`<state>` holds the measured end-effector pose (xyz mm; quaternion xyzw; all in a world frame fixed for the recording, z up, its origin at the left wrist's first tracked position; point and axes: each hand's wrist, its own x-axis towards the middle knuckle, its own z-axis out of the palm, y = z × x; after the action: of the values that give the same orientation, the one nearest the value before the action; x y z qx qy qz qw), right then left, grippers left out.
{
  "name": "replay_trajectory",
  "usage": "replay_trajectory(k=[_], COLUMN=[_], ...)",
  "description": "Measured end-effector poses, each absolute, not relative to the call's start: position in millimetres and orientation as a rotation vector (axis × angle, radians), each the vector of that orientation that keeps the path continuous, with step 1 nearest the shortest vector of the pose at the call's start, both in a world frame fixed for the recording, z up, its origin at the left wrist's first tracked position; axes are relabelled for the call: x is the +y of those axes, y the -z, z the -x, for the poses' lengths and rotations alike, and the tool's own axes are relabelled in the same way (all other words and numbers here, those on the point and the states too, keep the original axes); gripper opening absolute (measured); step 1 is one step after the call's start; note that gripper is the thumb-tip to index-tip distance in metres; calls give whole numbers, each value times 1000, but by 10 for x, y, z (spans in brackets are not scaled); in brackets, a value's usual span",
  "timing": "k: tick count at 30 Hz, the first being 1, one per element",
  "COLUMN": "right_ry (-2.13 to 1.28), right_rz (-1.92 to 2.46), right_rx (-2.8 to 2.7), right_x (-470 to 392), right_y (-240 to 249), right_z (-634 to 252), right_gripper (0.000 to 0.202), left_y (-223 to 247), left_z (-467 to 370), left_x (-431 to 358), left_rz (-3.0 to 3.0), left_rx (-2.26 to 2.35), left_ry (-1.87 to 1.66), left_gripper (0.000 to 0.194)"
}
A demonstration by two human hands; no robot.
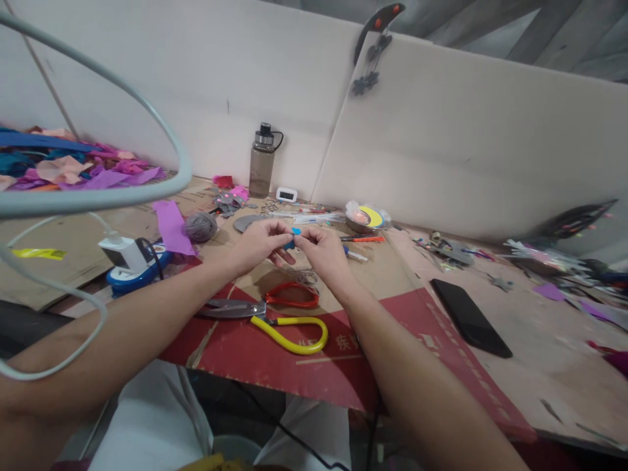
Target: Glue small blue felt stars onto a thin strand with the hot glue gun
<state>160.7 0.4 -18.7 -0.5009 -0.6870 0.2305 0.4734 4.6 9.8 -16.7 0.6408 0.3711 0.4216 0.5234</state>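
A small blue piece [296,231] is pinched between the fingertips of both hands, above the cardboard near the middle of the view. My left hand [267,243] holds it from the left, with its lower fingers loosely curled. From the right, my right hand [318,247] grips it between thumb and forefinger. The exact shape of the piece is partly hidden by the fingers. Just below the hands lie large scissors with one red handle [293,296] and one yellow handle [294,337], their blades pointing left.
A bottle [261,162] and a small clock [286,195] stand at the back. Grey yarn [201,226] and a blue power strip [132,278] are on the left. A black phone [470,317] lies right. A pale cable loops across the upper left.
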Motion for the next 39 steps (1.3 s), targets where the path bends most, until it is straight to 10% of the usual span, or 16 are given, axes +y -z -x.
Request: replay_trajectory(k=[39], right_ry=[-87], right_rz=[1053], right_rx=[-1819], right_x=[-84], right_y=[296], right_z=[-1510], right_gripper=[13], left_y=[104], left_z=[-45], left_x=[123], left_rz=[-1337], left_rx=[989], left_ry=[-1108], left_gripper=[13])
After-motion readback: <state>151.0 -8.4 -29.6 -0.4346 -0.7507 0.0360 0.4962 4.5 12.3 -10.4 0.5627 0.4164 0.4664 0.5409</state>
